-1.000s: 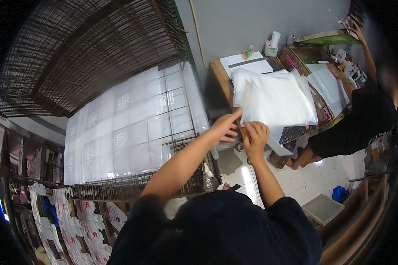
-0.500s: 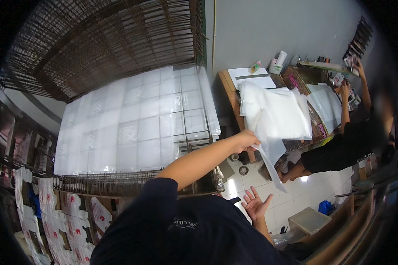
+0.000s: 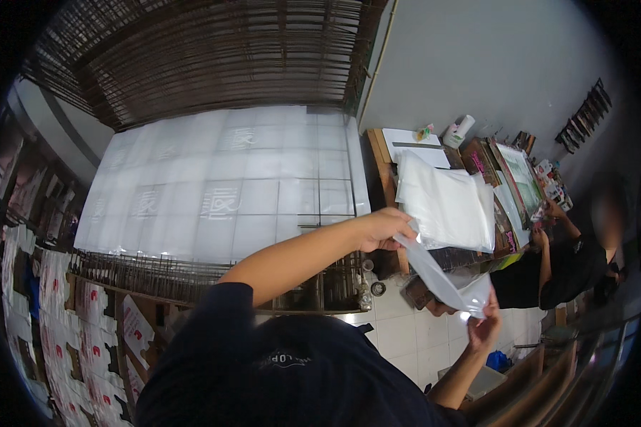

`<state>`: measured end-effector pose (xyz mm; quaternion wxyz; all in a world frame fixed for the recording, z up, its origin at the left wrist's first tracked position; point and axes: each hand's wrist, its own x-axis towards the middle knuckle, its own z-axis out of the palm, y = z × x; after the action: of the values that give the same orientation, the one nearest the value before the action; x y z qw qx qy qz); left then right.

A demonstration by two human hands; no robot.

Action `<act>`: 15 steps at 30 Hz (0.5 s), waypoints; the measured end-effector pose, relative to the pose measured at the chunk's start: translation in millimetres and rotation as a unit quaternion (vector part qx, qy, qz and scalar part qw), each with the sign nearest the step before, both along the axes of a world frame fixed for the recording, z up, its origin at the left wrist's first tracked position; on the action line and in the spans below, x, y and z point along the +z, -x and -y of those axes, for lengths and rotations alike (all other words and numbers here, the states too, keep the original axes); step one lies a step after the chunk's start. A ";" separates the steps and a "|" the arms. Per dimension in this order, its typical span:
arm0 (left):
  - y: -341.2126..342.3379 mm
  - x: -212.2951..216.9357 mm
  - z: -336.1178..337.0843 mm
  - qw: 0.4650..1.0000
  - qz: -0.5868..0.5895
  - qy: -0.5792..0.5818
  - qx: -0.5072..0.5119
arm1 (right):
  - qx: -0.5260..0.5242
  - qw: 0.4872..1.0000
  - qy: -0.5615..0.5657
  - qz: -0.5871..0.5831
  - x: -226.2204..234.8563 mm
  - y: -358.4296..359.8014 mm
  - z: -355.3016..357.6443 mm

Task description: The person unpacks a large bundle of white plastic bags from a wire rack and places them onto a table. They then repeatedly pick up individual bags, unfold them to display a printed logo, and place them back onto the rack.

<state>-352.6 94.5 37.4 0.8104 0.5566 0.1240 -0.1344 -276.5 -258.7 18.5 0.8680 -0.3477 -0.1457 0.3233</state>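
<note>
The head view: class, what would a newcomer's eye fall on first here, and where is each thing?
Probably the broad spread of pale, printed sheets at left, under the dark wire racking that fills the upper left. Next, the translucent plastic strip right of centre, held between the person's left hand and right hand. Above it lies a white stack.

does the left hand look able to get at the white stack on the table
Probably yes: the left hand looks close to the white stack, with nothing seeming to block it, though it is gripping one end of a plastic sheet.
</note>
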 end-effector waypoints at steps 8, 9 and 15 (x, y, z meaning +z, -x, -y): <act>70.0 117.8 -65.5 0.979 0.147 -0.013 0.141 | 0.072 0.976 -0.066 0.196 135.5 -34.0 -111.9; 76.0 127.6 -78.7 0.973 0.175 -0.023 0.150 | 0.024 0.982 -0.057 0.179 143.3 -38.4 -132.7; 120.0 178.2 -134.3 0.931 0.259 -0.130 0.221 | 0.103 0.965 -0.057 0.235 176.0 -60.5 -225.6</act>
<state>-472.6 228.8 215.6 0.7439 0.6312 0.0462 0.2145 -216.1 -33.1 194.5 0.7898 -0.3466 -0.3988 0.3116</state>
